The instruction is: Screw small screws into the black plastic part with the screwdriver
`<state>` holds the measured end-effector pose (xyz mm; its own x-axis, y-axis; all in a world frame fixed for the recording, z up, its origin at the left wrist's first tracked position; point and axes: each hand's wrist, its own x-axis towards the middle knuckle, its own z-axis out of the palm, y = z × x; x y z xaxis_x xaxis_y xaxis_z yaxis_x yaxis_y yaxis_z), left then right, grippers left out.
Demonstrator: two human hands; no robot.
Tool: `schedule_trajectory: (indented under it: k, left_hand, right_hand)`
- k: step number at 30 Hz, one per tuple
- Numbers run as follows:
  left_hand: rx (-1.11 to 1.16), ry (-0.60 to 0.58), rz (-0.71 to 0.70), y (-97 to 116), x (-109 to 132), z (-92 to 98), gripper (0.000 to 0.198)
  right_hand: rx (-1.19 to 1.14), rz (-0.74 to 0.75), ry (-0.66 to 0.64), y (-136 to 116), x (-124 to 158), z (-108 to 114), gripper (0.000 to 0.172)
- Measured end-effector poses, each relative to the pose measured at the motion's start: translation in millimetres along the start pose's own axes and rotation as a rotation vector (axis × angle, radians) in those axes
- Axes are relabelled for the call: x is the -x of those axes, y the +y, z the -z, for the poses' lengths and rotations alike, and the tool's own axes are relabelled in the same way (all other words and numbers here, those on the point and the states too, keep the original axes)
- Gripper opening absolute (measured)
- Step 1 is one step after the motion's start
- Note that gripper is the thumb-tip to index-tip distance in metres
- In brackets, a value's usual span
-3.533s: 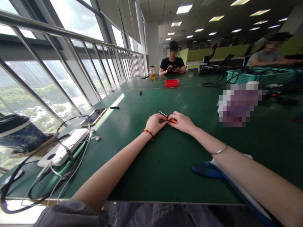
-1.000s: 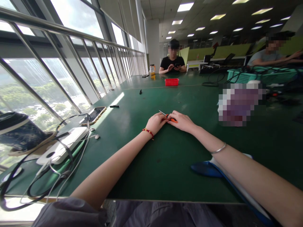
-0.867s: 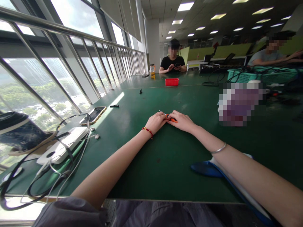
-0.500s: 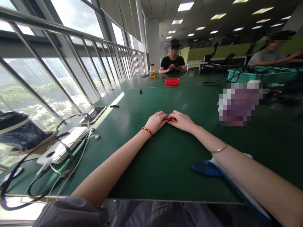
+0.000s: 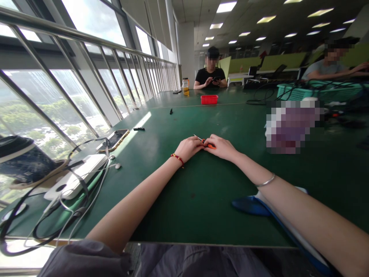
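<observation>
My right hand (image 5: 221,147) is closed around the orange-and-black handle of a screwdriver (image 5: 211,146), just above the green tabletop (image 5: 184,223). Its thin metal shaft points up and left, past the back of my left hand (image 5: 188,148). My left hand is closed too, its fingertips pinching the front of the handle and meeting the fingers of my right hand. Both hands partly cover the tool. A red beaded bracelet (image 5: 177,157) circles my left wrist, and a silver bangle (image 5: 266,180) sits on my right forearm.
Left lie a phone (image 5: 117,139), a white power strip (image 5: 77,179) with tangled cables, and a dark cup (image 5: 24,159). Small black pieces (image 5: 139,129) and a red tray (image 5: 209,100) are farther off. A blue-and-white object (image 5: 253,206) lies under my right forearm. A person (image 5: 211,75) sits opposite.
The screwdriver's metal shaft shows more clearly beyond my left hand, which has shifted slightly left. Both hands stay closed on the tool.
</observation>
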<state>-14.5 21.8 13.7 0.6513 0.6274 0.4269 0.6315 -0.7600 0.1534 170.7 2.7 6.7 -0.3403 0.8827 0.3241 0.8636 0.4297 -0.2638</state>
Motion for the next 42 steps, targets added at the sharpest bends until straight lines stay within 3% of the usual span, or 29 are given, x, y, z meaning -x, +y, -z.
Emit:
schedule_trajectory:
  k: [8, 16, 25, 42]
  left_hand:
    - [0.0, 0.017, 0.004, 2.6, 0.9, 0.8, 0.019]
    - [0.185, 0.075, 0.075, -2.5, 1.6, -4.2, 0.018]
    - [0.34, 0.062, 0.115, -11.9, -0.5, -7.1, 0.01]
    - [0.316, 0.114, 0.073, -9.1, 1.3, -8.5, 0.004]
  right_hand:
    - [-0.014, 0.002, 0.001, 1.4, -0.3, -1.2, 0.019]
    - [-0.03, 0.007, 0.004, 1.8, 0.0, -1.1, 0.017]
    - [-0.022, 0.013, 0.003, 1.4, 0.3, 0.1, 0.017]
    - [-0.032, 0.015, 0.001, 2.9, -0.1, -1.3, 0.017]
